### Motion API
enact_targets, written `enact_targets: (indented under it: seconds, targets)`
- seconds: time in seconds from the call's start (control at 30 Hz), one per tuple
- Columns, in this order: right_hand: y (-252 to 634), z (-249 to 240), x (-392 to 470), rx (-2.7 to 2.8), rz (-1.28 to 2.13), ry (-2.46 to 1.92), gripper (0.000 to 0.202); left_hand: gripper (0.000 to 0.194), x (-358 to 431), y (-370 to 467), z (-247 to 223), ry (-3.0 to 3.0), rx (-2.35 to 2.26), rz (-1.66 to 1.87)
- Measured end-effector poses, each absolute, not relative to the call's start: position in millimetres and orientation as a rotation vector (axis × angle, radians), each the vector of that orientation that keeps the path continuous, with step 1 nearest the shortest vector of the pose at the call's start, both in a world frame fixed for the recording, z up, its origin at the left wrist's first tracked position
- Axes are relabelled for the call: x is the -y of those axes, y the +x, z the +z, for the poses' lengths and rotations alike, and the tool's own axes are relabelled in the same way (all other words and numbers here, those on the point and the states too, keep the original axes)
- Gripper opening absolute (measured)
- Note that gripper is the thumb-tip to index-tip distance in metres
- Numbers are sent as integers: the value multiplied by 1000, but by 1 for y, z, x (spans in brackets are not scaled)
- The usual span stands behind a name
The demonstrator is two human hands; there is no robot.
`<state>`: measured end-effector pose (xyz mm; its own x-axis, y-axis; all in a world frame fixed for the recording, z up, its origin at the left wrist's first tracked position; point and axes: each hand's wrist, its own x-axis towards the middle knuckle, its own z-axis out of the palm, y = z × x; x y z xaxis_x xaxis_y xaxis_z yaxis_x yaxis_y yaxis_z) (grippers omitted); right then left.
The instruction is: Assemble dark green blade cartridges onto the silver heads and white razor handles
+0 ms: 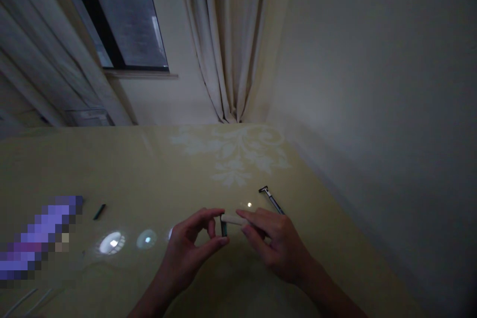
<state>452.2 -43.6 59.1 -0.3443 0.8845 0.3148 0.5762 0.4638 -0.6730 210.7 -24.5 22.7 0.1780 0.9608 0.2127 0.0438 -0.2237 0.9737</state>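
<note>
Near the lower middle, my left hand (194, 243) pinches a small dark razor head (224, 226) by its two ends, between thumb and fingers. My right hand (274, 243) grips a pale, slim stick (234, 219) between thumb and index finger. The stick's left end touches the upper part of the razor head. Just beyond my right hand lies a razor (274, 201) with a dark and silver handle, its head pointing up and left. A small dark green piece (99, 211) rests on the yellowish tabletop (149, 179) to the left.
At the left edge is a pixelated purple and blue object (40, 238), with a white cable (22, 303) below it. Behind the table are curtains (231, 35) and a dark-framed window (119, 15). A wall (372, 84) runs along the right side.
</note>
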Motion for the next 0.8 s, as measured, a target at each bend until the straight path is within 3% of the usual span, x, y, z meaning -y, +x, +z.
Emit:
enact_targets:
  seconds: [0.8]
  targets:
    - [454, 61, 43, 2100, 684, -1147, 39, 39, 21, 210, 21, 1516, -1044, 1207]
